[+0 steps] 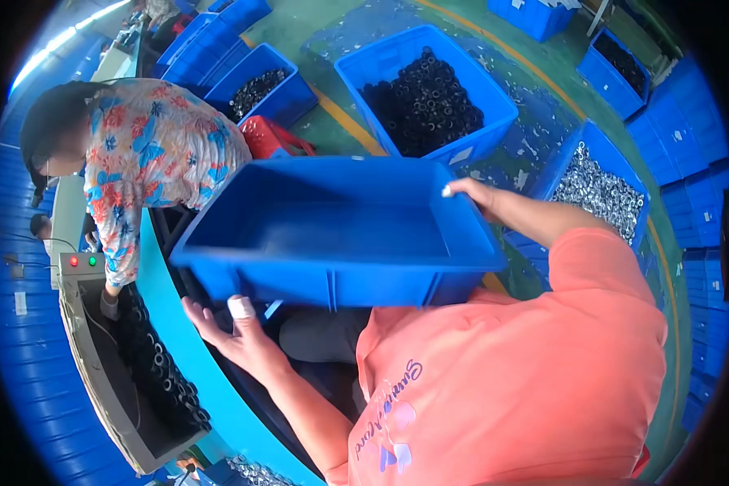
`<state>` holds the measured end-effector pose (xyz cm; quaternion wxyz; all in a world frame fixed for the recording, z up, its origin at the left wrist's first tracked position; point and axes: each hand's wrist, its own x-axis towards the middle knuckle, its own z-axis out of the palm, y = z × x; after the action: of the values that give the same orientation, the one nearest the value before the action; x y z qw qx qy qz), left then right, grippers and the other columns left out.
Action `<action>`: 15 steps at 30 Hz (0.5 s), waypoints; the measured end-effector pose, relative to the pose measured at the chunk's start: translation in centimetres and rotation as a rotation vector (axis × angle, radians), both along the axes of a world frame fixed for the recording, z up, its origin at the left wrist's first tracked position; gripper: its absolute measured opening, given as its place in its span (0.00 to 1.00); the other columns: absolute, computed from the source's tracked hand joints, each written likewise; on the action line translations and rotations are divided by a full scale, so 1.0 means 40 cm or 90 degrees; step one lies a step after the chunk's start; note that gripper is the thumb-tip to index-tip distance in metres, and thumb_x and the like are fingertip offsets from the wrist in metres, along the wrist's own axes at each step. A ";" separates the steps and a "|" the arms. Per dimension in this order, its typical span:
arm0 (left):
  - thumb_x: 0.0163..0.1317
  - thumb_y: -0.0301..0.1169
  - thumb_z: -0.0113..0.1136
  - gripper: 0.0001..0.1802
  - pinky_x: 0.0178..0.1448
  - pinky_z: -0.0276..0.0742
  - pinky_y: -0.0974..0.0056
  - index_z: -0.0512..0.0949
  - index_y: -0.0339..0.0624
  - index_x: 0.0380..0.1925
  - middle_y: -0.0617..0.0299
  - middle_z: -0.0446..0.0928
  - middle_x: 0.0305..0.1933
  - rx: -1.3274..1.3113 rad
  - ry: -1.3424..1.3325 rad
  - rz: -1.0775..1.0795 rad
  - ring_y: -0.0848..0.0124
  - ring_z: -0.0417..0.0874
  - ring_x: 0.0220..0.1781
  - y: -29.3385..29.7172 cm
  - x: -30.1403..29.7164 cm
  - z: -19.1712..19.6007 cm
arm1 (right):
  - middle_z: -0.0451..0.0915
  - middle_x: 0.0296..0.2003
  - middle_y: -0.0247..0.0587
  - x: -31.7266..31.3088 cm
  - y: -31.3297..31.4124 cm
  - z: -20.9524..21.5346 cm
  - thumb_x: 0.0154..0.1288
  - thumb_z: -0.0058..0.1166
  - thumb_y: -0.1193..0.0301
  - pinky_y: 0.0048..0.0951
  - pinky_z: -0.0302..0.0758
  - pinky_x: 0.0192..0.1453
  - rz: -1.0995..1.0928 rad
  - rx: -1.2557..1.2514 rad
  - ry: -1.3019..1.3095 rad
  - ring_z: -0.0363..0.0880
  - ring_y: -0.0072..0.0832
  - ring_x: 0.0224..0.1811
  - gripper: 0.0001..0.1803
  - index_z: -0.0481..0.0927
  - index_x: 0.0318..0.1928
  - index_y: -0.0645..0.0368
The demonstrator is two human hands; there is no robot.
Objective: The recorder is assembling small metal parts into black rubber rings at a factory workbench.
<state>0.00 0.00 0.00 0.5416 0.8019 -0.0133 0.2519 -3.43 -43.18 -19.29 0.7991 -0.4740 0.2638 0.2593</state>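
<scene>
An empty blue plastic bin (300, 283) is tilted in front of me, above my lap. My right hand (471, 196) is closed round its right rim, a white wrap on the thumb. Below the bin's near left corner is my left hand (247, 344), fingers spread and nothing in them. White tape is wound round one of its digits; whether it touches the bin's underside I cannot tell.
At left, a co-worker in a flowered top (166, 146) reaches into a trough (77, 324) of black rings beside a turquoise bench edge (174, 312). Bins of black rings (494, 121) and silver metal pieces (599, 190) stand on the floor. Blue bins (680, 146) are stacked at right.
</scene>
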 end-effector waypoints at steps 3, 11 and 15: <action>0.67 0.38 0.68 0.39 0.70 0.69 0.54 0.63 0.42 0.74 0.52 0.66 0.72 -0.002 0.076 -0.024 0.58 0.66 0.73 0.001 -0.039 -0.067 | 0.84 0.43 0.43 -0.076 -0.054 -0.094 0.56 0.62 0.58 0.41 0.80 0.52 -0.161 -0.019 0.064 0.83 0.36 0.44 0.24 0.82 0.50 0.58; 0.63 0.31 0.70 0.28 0.56 0.82 0.59 0.77 0.40 0.64 0.54 0.83 0.55 0.132 0.349 -0.068 0.65 0.84 0.57 -0.017 -0.153 -0.242 | 0.81 0.57 0.41 0.093 -0.516 -0.387 0.63 0.61 0.62 0.45 0.83 0.54 -0.415 -0.058 0.021 0.81 0.39 0.58 0.25 0.77 0.61 0.51; 0.64 0.31 0.67 0.26 0.55 0.83 0.57 0.78 0.40 0.63 0.49 0.84 0.51 0.117 0.428 -0.043 0.60 0.88 0.50 0.023 -0.234 -0.258 | 0.77 0.59 0.50 0.322 -0.748 -0.507 0.69 0.61 0.60 0.43 0.88 0.55 -0.566 -0.029 -0.019 0.80 0.44 0.57 0.28 0.73 0.64 0.60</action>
<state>-9.36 0.90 -10.32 0.4495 0.8844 0.1166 -0.0464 9.46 -73.10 -39.57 0.8261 -0.3355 0.4360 -0.1221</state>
